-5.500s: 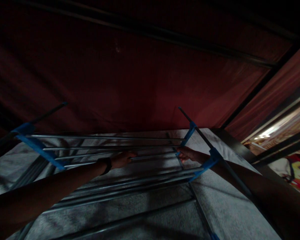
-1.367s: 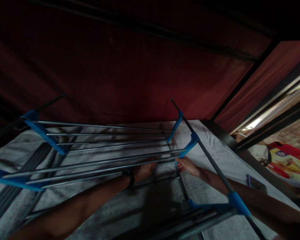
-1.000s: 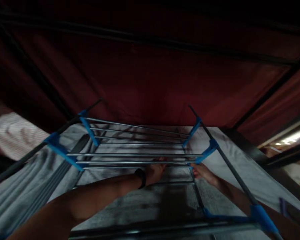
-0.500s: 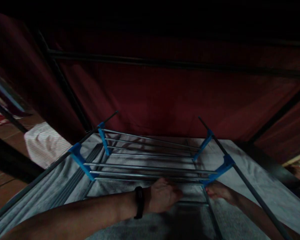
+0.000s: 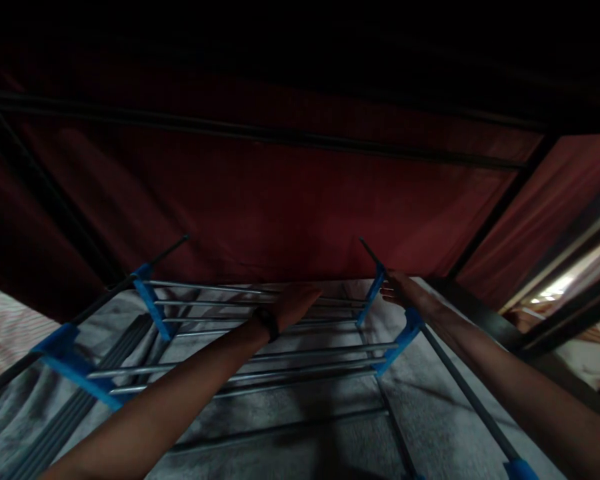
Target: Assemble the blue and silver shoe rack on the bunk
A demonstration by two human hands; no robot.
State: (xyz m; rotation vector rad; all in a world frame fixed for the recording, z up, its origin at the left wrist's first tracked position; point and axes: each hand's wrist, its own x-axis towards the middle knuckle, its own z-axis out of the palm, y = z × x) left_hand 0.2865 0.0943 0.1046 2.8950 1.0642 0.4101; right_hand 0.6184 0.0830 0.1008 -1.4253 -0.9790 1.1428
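Note:
A rack of grey metal tubes [image 5: 325,367] joined by blue plastic brackets lies on pale cloth. My left hand [image 5: 296,303], below a dark wristband [image 5: 267,323], is over the far group of tubes; its fingers are dim and what they hold, if anything, cannot be made out. Beside the far right blue bracket [image 5: 371,293] is my right hand [image 5: 400,288], fingers apart and nothing seen in them. The nearer right bracket [image 5: 401,341] sits below my right forearm.
Loose grey tubes [image 5: 75,413] lie together on the cloth [image 5: 430,400] at the left. Dark red fabric [image 5: 280,213] hangs behind, crossed by a dark metal frame [image 5: 290,137]. Striped cloth [image 5: 10,327] shows at the far left.
Both hands have moved away from the nearer tubes to the far end of the rack. The right hand has left the nearer right bracket. The view has turned to the right.

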